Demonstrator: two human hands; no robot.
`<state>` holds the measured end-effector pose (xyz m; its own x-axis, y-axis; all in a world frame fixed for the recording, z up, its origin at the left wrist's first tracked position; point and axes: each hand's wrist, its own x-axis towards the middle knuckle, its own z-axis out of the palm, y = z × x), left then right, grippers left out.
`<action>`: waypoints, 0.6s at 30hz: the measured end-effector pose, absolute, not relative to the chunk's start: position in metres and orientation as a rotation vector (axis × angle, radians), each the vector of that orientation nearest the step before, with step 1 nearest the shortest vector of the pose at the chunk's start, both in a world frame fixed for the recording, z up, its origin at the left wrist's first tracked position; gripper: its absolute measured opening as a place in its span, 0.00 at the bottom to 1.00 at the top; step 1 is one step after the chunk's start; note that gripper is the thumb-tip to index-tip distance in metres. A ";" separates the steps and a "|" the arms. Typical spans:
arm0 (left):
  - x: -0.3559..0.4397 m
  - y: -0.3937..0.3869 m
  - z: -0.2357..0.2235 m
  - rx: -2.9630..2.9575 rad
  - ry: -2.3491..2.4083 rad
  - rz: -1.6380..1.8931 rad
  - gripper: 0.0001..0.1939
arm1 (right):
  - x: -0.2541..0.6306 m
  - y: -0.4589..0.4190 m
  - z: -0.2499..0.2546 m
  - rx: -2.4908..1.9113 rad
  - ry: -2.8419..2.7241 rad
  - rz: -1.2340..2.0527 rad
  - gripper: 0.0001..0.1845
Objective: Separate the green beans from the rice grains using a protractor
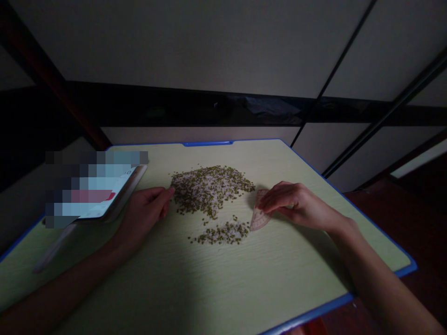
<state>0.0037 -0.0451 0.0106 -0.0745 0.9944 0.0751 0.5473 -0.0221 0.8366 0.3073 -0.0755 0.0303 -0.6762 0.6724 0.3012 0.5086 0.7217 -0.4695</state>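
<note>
While the right hand point(284, 202) pinches a clear protractor point(260, 218) flat-edged beside a small bean pile point(223, 232), left hand point(151, 204), fingers curled closed, sits at the left edge of the larger bean pile point(209, 186) on the tabletop point(157, 288).

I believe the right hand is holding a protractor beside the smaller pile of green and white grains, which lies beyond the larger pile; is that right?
Not quite: the head view shows the smaller pile on the person's side of the larger pile, not beyond it. The right hand does hold the protractor beside the smaller pile.
</note>
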 end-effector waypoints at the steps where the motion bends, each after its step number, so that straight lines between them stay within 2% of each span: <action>1: 0.004 -0.045 0.011 1.621 1.678 0.984 0.21 | 0.307 -0.076 0.030 -0.898 -2.470 0.482 0.14; 18: 0.002 -0.044 0.008 1.632 1.694 0.974 0.21 | 0.307 -0.073 0.026 -1.027 -2.460 0.300 0.17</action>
<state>0.0016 -0.0442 0.0081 -0.0769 0.9942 0.0747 0.5650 -0.0182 0.8249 0.3075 -0.0729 0.0262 -0.6187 0.7153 0.3249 0.6163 0.6983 -0.3640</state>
